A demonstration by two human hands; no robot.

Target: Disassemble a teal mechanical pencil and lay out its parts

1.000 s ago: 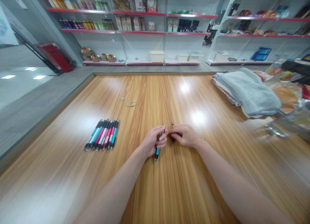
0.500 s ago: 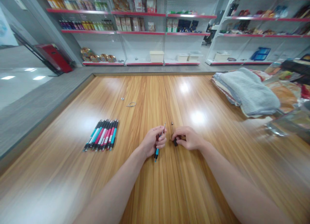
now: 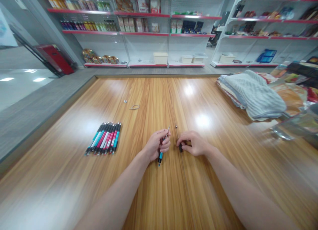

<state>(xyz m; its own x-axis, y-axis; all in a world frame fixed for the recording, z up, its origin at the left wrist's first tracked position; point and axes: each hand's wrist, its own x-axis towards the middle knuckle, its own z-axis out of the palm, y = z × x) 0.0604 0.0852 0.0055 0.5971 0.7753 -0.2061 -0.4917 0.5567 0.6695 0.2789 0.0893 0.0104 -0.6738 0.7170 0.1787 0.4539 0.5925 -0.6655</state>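
My left hand (image 3: 159, 143) is closed around a blue and black pen (image 3: 160, 156), its thin metallic tip pointing up and away past my fingers. Close by on the right, my right hand (image 3: 192, 143) pinches a short black pen grip (image 3: 181, 148) at the table surface, beside the seam. A tiny metal pen tip piece (image 3: 176, 126) lies just beyond those fingers. To the left, several blue, red and silver pens (image 3: 104, 139) with black ends lie side by side in a row.
On the wooden table (image 3: 159, 90), a small metal ring (image 3: 125, 101) and a looped wire (image 3: 134, 107) lie farther back. Folded cloths (image 3: 253, 94) are piled at the right, near a clear container (image 3: 290, 125). Stocked shelves (image 3: 144, 33) stand beyond the table.
My right hand has shifted slightly down and right with the black pen grip. My left hand with the pen stays nearly still.
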